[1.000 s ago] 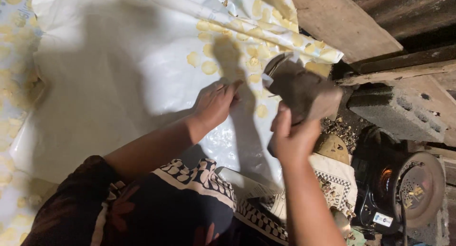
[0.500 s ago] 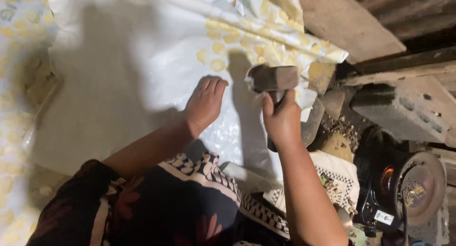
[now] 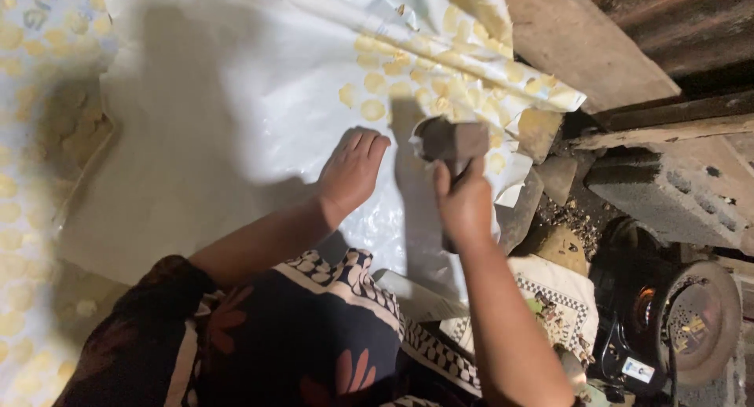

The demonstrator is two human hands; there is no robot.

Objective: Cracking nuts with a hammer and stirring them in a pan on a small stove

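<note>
Down comes my right hand [image 3: 465, 203] since a moment ago, fingers tight around the brown block [image 3: 452, 140]. My left hand [image 3: 351, 170] lies flat, fingers loose, pinning the white sheet [image 3: 236, 100] steady.

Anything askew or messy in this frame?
Yes. The white plastic sheet is rumpled and folded back at its top right edge, where round yellow pieces lie scattered. The left hand presses it flat; the right hand holds a brown block.

Stone block [image 3: 452, 140] on sheet [image 3: 236, 100], right of left hand [image 3: 353, 171].
</note>
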